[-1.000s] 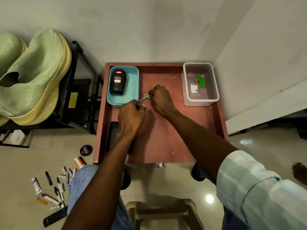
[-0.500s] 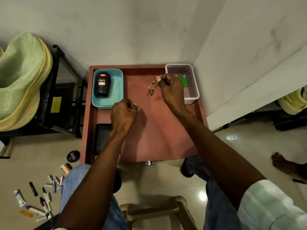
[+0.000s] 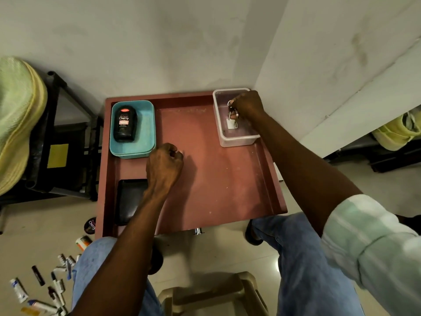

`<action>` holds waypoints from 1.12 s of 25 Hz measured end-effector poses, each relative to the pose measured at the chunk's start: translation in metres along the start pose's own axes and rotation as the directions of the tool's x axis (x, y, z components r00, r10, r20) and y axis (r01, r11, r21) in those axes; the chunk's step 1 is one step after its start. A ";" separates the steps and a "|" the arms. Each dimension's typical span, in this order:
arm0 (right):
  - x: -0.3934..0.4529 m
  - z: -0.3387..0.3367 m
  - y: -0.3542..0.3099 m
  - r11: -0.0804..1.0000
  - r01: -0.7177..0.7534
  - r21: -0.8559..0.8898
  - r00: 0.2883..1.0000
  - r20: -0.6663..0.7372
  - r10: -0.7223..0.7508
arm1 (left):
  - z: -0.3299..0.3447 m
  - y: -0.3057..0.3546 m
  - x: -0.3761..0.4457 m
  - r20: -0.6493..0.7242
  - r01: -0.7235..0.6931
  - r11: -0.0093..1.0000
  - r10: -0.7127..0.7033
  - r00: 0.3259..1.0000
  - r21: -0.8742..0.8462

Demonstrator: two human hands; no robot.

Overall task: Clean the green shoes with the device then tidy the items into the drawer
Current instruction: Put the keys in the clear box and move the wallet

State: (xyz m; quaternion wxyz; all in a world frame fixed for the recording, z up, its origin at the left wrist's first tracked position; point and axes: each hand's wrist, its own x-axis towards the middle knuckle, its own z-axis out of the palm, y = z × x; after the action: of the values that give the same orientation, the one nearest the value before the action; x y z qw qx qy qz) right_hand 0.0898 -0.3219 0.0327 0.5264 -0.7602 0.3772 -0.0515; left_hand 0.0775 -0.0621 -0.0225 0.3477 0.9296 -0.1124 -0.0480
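Note:
The open reddish-brown drawer [image 3: 227, 179] lies below me. My right hand [image 3: 248, 106] pinches a bunch of keys [image 3: 232, 112] and holds it inside the clear plastic box [image 3: 237, 139] at the drawer's back right. My left hand [image 3: 165, 164] hovers over the drawer's middle with fingers curled, holding nothing visible. A teal tray [image 3: 145, 137] at the back left holds a black Cherry polish bottle [image 3: 124, 124]. A black wallet-like item [image 3: 128, 199] lies at the front left. One green shoe [image 3: 16, 115] sits on a black rack at the left; another [image 3: 396, 131] shows at the far right.
Small tubes, pens and a polish tin [image 3: 90, 225] are scattered on the floor [image 3: 45, 224] at lower left. A beige plastic stool [image 3: 211, 295] stands between my knees. White walls close in behind and to the right of the drawer.
My right hand carried the keys from the drawer's middle to the right and lowered them into the clear box. My left hand let go of them and stayed near the teal tray.

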 end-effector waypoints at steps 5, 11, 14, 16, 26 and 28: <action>0.040 0.026 0.008 0.986 -0.093 -0.139 0.994 0.041 0.099 | 0.002 -0.004 0.003 0.004 0.006 1.000 -0.007 1.000 0.019; 0.055 0.033 0.024 0.991 -0.098 -0.087 0.994 0.033 0.101 | 0.002 -0.004 0.001 -0.003 -0.023 1.000 0.024 1.000 0.016; 0.036 0.028 0.027 0.998 -0.058 -0.009 0.996 -0.063 0.057 | 0.002 -0.005 0.001 0.001 -0.036 0.999 0.036 0.999 0.013; 0.006 0.027 0.025 0.999 0.030 0.035 0.982 -0.189 -0.023 | 0.000 -0.003 0.000 0.010 -0.047 0.999 0.046 0.999 0.016; -0.154 0.072 0.036 0.963 0.262 0.065 0.962 -0.102 -0.254 | -0.064 -0.028 -0.059 -0.059 -0.007 0.999 0.005 0.998 -0.036; -0.177 0.087 0.043 0.956 0.286 -0.062 0.958 0.036 -0.284 | -0.086 -0.048 -0.074 -0.115 0.043 0.999 -0.047 0.992 -0.032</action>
State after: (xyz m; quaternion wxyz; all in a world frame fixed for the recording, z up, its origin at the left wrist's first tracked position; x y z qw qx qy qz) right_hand -0.0173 -0.1510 0.0144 0.4932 -0.8242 0.2582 -0.1039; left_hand 0.0290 0.0457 0.0117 0.3661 0.9279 -0.0703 -0.0035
